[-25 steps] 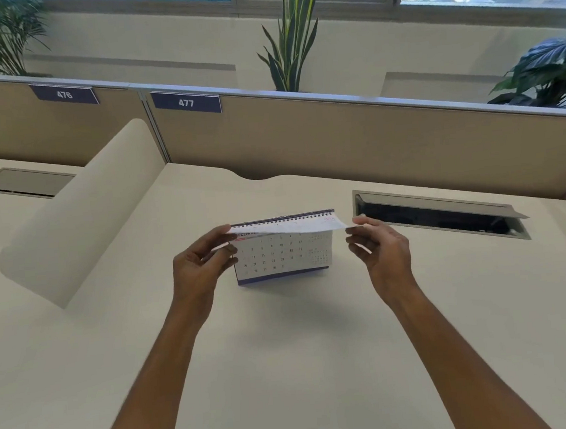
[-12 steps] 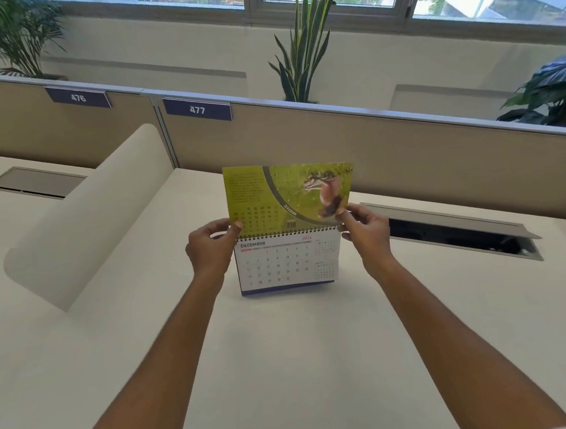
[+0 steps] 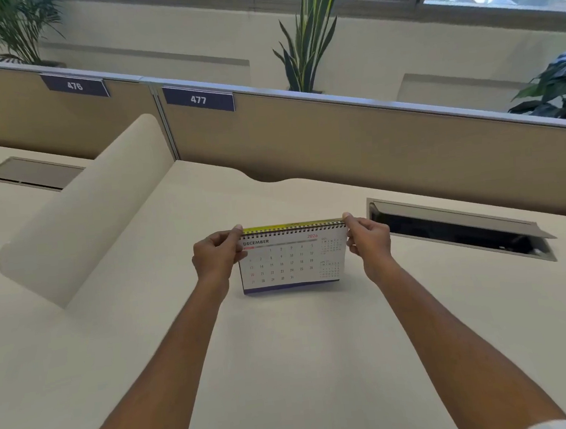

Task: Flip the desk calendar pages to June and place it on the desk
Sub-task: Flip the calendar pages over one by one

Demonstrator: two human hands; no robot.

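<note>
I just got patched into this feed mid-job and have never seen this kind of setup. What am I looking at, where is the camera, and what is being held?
There is no machine here: a person works with two bare hands, and the single camera sits on their head, looking forward and down. The left hand and right hand each pinch a top corner of a spiral-bound desk calendar, which stands on a pale desk. The facing page reads December, so June is not showing yet. To the right a cable hatch in the desk is open. Behind runs a partition with a label 477, with plants beyond it.
</note>
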